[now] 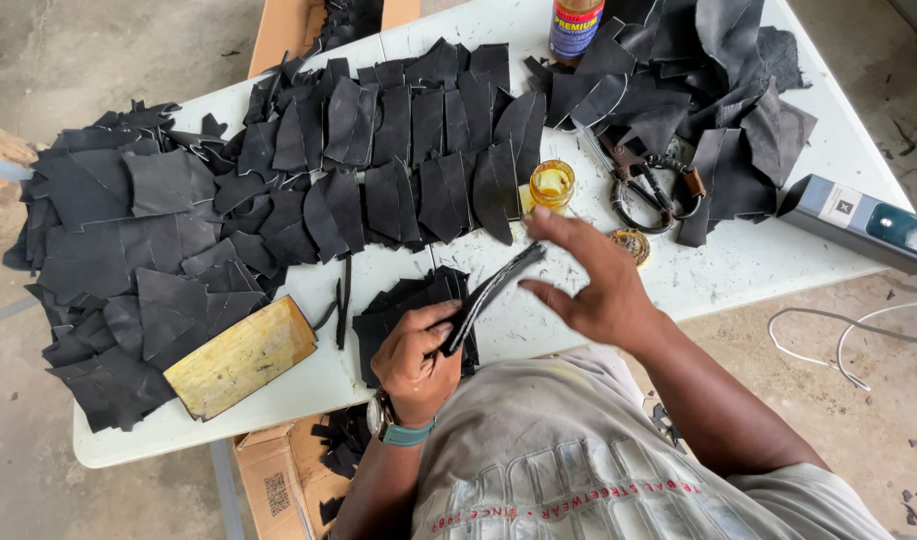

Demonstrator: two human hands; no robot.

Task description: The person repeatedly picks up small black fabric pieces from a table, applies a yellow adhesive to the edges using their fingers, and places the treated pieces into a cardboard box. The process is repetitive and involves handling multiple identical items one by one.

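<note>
Partly, the white desk point(738, 270) is buried under black leather pieces point(378, 150), and the bottle point(575, 25) is cut off at the top edge. A curved black leather strip point(490, 295) is pinched at its lower end by the left hand point(415, 360), above a small dark stack point(403, 305). The right hand point(593, 280) is blurred, fingers spread and empty, just beside the strip's upper tip, near the small glass jar point(552, 184) and scissors point(646, 185).
</note>
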